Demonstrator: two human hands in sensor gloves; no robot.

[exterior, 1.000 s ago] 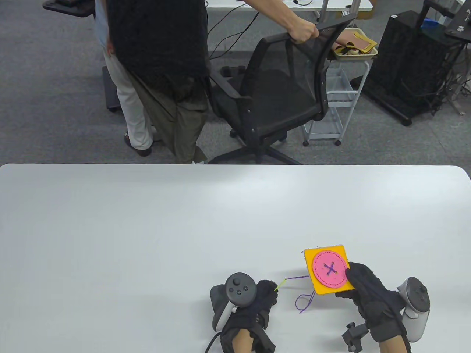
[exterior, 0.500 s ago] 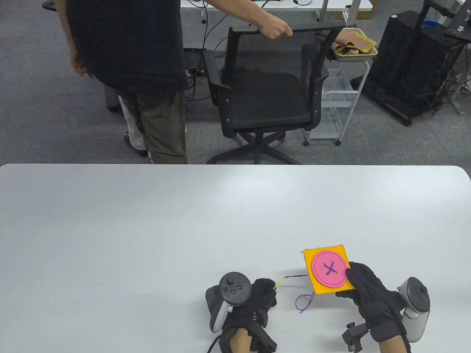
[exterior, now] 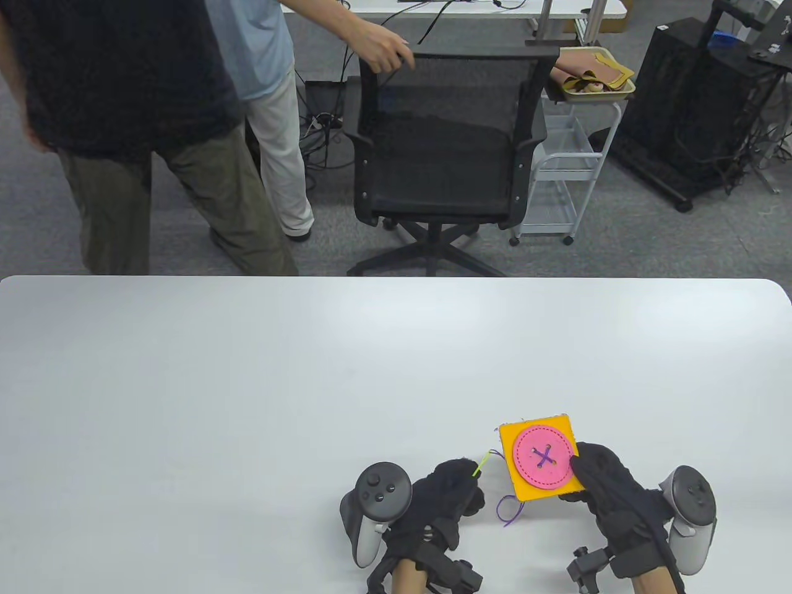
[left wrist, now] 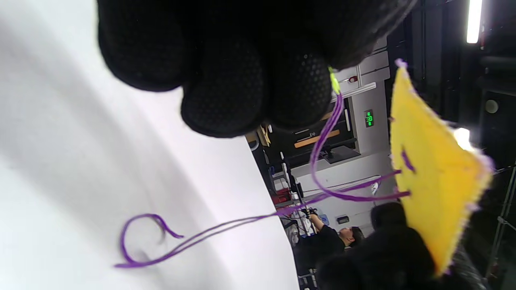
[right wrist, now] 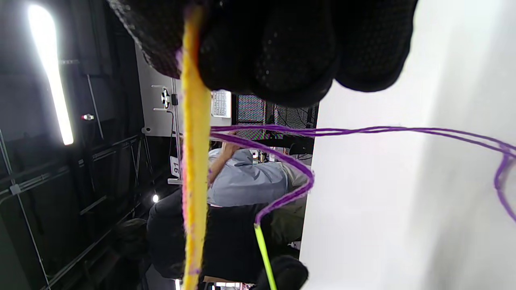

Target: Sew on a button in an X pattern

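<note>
Near the table's (exterior: 185, 371) near edge, toward its right corner, the right hand (exterior: 609, 489) pinches the yellow felt square (exterior: 508, 440) by its lower right corner, tilted off the surface — the pink button (exterior: 543, 458) on it carries a purple X. The left hand (exterior: 442, 501), fingers curled, pinches the yellow-green needle (exterior: 482, 465); purple thread (exterior: 508, 510) runs from it to what looks like the square's back, and a loop lies on the table.

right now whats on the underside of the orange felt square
In the left wrist view the orange felt square shows its back: a short purple stitch and purple thread leaving it toward the left hand. The right hand covers its lower corner.
</note>
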